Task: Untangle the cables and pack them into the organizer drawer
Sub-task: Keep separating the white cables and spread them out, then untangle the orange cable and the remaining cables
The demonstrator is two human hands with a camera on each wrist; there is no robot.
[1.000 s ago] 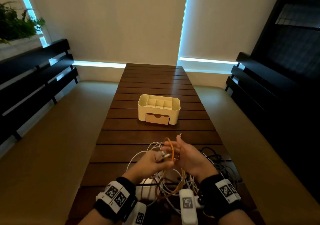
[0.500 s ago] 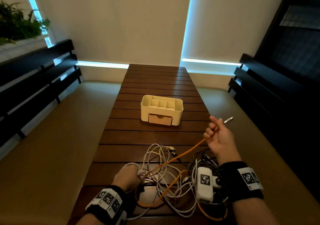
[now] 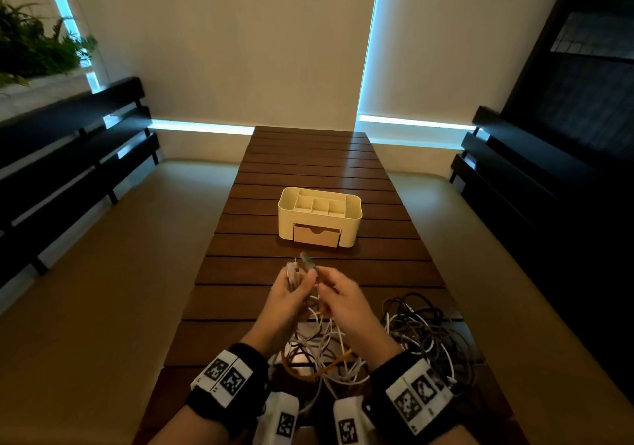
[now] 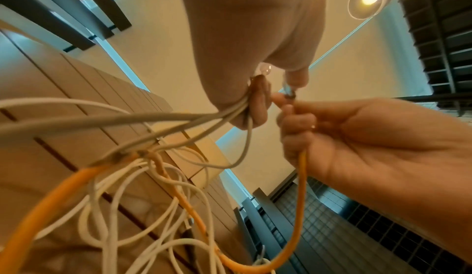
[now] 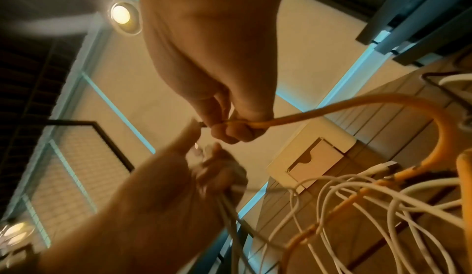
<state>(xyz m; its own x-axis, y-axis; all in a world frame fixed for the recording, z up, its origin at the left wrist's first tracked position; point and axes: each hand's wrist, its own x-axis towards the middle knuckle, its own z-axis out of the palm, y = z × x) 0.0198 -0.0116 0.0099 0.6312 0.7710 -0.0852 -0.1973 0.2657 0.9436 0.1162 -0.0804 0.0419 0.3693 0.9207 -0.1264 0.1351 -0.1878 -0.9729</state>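
Observation:
A tangle of white cables [image 3: 324,341] and an orange cable [image 3: 308,374] lies on the near end of the wooden table [image 3: 308,170]. My left hand [image 3: 298,281] is raised over it and grips a bunch of white cables [image 4: 230,114] with their plugs sticking up. My right hand [image 3: 320,281] is right beside it and pinches the orange cable [image 4: 302,177] just below its metal connector [image 3: 307,260]. The cream organizer [image 3: 284,221] stands farther along the table, and its drawer [image 3: 316,235] is shut.
A second heap of black and grey cables [image 3: 425,328] lies at the near right of the table. Dark slatted benches [image 3: 68,156] line both sides, with cushioned seats next to the table's long edges. Bare slats separate the hands from the organizer.
My right hand has swung back from the right, where it held the orange cable stretched taut, to meet the left hand. The left hand has risen from the pile holding white cables.

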